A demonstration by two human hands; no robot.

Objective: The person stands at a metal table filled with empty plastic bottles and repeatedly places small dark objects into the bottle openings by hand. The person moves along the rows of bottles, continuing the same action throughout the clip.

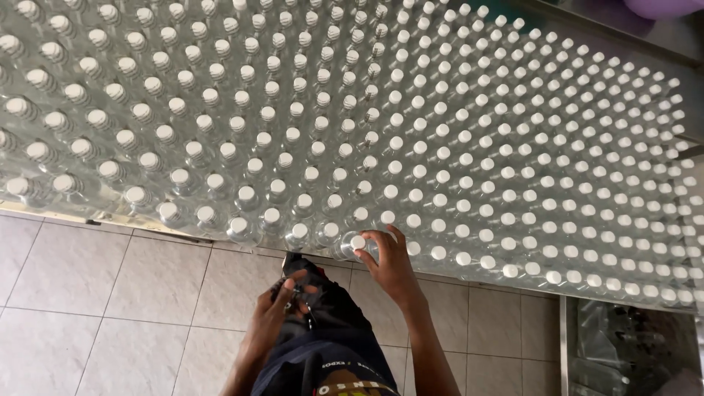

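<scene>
A huge block of clear plastic bottles with white caps (pixel 411 132) fills the upper part of the head view, standing in tight rows. My right hand (pixel 387 264) reaches to the near edge of the block and its fingers close around one bottle (pixel 357 243) at its white cap. My left hand (pixel 287 301) is lower, close to my body, with its fingers curled on a small dark object against my dark clothing; what that object is stays unclear.
Beige floor tiles (pixel 110 293) lie below the bottles' near edge. At the bottom right stands a metal-framed container (pixel 623 345) with clear plastic inside. A metal surface (pixel 623 29) runs along the top right.
</scene>
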